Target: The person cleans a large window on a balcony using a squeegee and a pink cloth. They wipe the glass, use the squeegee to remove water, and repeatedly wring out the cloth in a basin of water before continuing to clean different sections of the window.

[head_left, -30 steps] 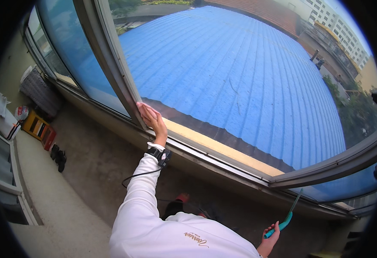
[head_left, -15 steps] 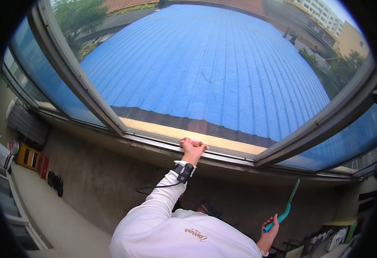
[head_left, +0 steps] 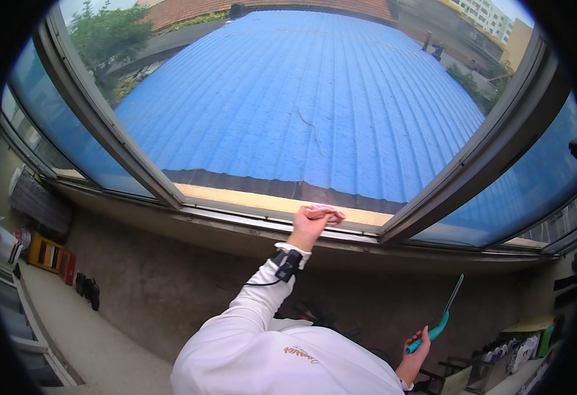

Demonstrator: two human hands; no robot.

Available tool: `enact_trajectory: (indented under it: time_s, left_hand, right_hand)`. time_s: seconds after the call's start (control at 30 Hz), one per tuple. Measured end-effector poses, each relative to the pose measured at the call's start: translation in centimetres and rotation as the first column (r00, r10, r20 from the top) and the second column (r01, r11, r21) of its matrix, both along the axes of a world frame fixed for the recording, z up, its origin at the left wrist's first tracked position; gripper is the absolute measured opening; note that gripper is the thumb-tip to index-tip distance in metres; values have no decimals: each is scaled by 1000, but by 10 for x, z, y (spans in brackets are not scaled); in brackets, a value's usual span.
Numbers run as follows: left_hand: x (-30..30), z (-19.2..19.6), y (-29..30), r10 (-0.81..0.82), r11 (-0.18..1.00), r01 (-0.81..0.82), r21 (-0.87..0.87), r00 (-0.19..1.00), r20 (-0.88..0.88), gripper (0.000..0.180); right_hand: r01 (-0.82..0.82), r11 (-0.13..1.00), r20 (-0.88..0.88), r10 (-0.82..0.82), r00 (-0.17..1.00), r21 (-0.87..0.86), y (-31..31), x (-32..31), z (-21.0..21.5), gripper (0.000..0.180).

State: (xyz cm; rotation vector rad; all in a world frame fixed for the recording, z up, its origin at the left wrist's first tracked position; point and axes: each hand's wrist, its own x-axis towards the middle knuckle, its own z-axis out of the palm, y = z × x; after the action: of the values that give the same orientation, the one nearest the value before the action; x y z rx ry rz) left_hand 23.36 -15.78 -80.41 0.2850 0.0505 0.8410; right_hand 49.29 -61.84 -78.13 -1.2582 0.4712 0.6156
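Observation:
My left hand (head_left: 307, 224) reaches forward to the low edge of the window. Its fingers are closed on a crumpled pink cloth (head_left: 331, 214), held at the metal window track (head_left: 249, 220); I cannot tell if the cloth touches glass or frame. A black device is strapped round that wrist, with a cable running from it. Low at the right, my right hand (head_left: 416, 347) is wrapped round the teal handle of a squeegee (head_left: 442, 321). Its thin, long blade points up and away, apart from the window.
Slanting window frames (head_left: 466, 161) stand on both sides of the pane. Outside lies a blue corrugated roof (head_left: 288, 99). An orange shelf unit (head_left: 43, 252) and black shoes (head_left: 88, 291) are at the left; a cluttered rack (head_left: 522, 352) stands at the lower right.
My left hand has moved right along the window's lower edge with the cloth, which now shows more plainly. My right hand still holds the squeegee, almost unmoved. The view has shifted slightly.

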Motion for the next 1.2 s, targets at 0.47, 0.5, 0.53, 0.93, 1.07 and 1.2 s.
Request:
enact_trajectory:
  time_s: [0.47, 0.5, 0.53, 0.93, 1.07, 1.2]
  left_hand:
    - [-243, 68, 78, 875, 481, -812, 329, 419, -245, 5]
    - [-226, 58, 74, 832, 540, -806, 241, 469, -297, 6]
    - [-203, 45, 65, 784, 587, -786, 194, 492, -378, 9]
    - [139, 24, -41, -1, 945, 63, 321, 982, -190, 25]
    - [114, 40, -45, 273, 768, 54, 639, 874, -402, 29]
    - [19, 44, 10, -94, 696, 268, -666, 954, 286, 37]
  right_hand:
    - [-174, 984, -31, 175, 984, 21, 81, -30, 15, 21]
    - [-156, 987, -22, 156, 987, 29, 80, -33, 14, 21]
    - [-147, 989, -18, 147, 989, 21, 76, -35, 15, 21]
    - [146, 989, -60, -147, 987, -14, 9, -17, -43, 24]
    - [184, 983, -72, -182, 981, 21, -2, -16, -59, 24]
    - [179, 983, -77, -177, 981, 29, 4, -16, -63, 24]
